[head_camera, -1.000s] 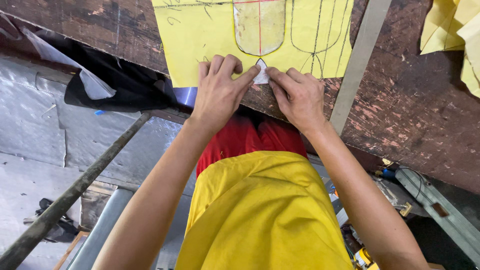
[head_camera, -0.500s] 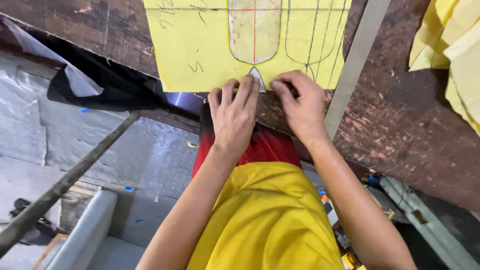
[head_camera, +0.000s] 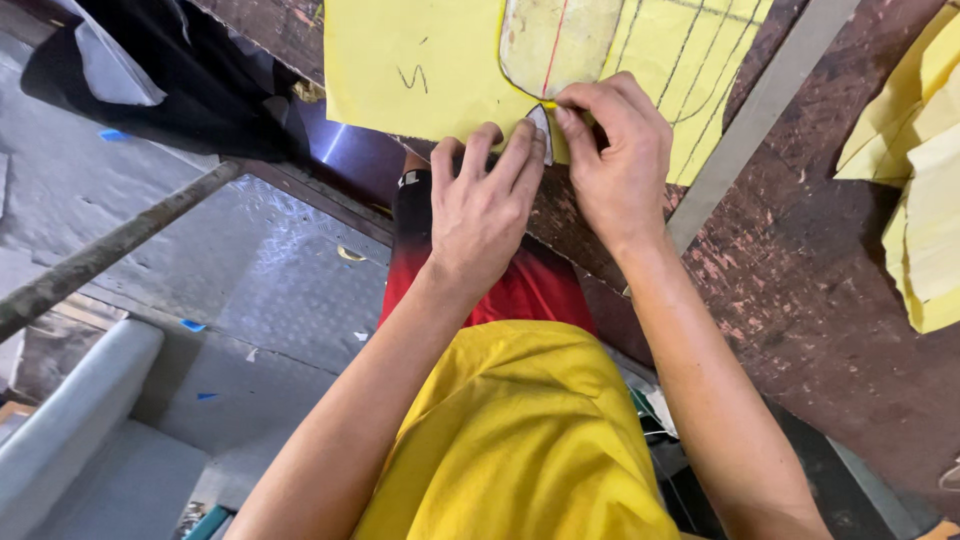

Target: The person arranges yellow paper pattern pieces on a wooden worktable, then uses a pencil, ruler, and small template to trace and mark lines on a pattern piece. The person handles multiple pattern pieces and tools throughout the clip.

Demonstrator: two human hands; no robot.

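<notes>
My left hand (head_camera: pixel 480 215) lies flat-fingered on the near edge of the dark, worn worktable (head_camera: pixel 820 290), its fingertips together and pressing down on the lower edge of the yellow sheet (head_camera: pixel 420 70). My right hand (head_camera: pixel 615 160) is beside it, thumb and forefinger pinched on a small pale pointed sliver (head_camera: pixel 541 128) that stands up from the sheet just below the rounded, paler pattern shape (head_camera: pixel 560 45) with a red line down its middle.

The sheet sits at the near edge of the table, overhanging it a little toward me, with pencilled curves running across its right part. I judge it thin, light and floppy, like soft foam or card: it would slide or buckle if I did not pin it, so the flat of the left hand close to the work is the right hold. The sliver looks tiny and easily torn; I judge it wants a fingertip pinch low down, near where it meets the sheet.

A long grey straightedge (head_camera: pixel 760 110) lies on the table to the right, and more yellow pieces (head_camera: pixel 925 170) are stacked at the far right edge.
</notes>
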